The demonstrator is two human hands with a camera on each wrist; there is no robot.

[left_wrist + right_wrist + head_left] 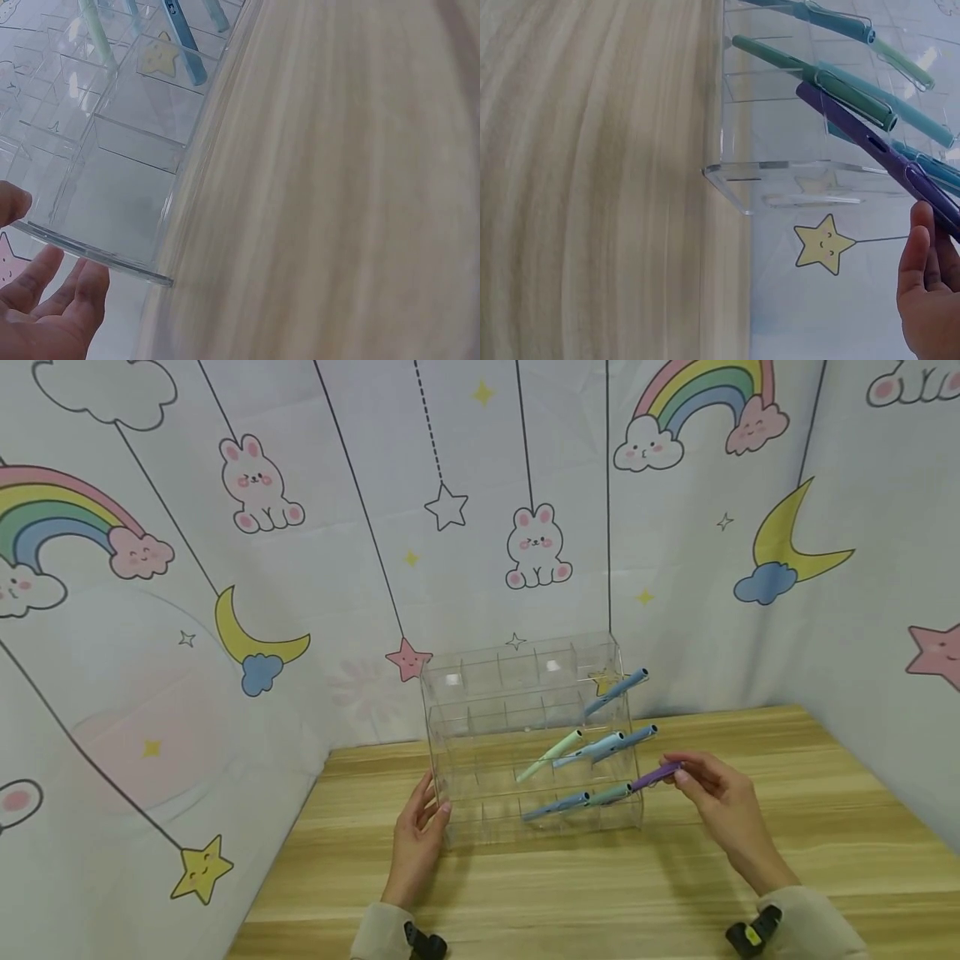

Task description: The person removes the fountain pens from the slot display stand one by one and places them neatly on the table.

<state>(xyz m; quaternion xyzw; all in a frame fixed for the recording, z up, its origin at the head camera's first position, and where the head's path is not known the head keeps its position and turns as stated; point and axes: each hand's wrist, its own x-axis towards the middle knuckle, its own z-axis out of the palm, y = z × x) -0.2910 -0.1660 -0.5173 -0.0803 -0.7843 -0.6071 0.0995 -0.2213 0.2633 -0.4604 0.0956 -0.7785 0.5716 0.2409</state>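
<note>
A clear acrylic pen rack with tiered compartments stands on the table. My left hand holds its left side panel; in the left wrist view the thumb lies on one side of the panel edge, the fingers on the other. At the rack's right end my right hand pinches a purple pen near its clip end. The pen's other end slants into the lowest tier, beside a green pen. Left of that green pen lies a blue pen.
Higher tiers hold a light green pen, a light blue pen and blue pens, their ends jutting out toward the right. A wood-grain table carries the rack. Close behind it hangs a white cartoon-print curtain.
</note>
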